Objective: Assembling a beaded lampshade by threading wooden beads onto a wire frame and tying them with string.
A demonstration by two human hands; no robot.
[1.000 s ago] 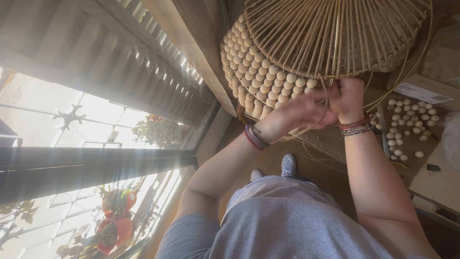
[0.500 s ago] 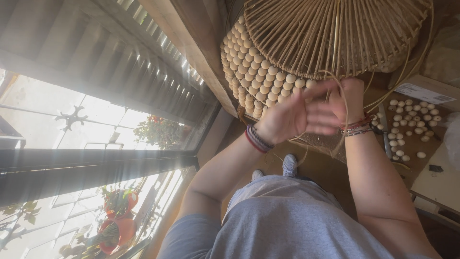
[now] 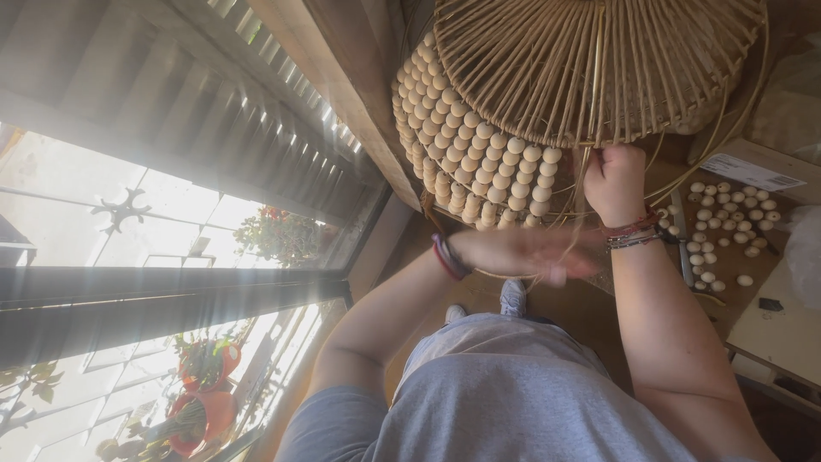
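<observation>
Gripping, head view: right hand (image 3: 614, 181) fisted around thin cane strands (image 3: 583, 175) at the lower rim of the woven cane frame (image 3: 590, 64).
Left hand (image 3: 528, 254): blurred, fingers spread flat, holding nothing, just below the beaded panel (image 3: 475, 158).
Loose beads (image 3: 723, 224): scattered on the workbench (image 3: 774, 321), right of the wrist.

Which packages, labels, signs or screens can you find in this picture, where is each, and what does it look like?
White rectangular paper label: stuck on the flat brown cardboard box at the right edge, above the loose round wooden beads; small dark print, too small to make out.
No signs or screens in view.
</observation>
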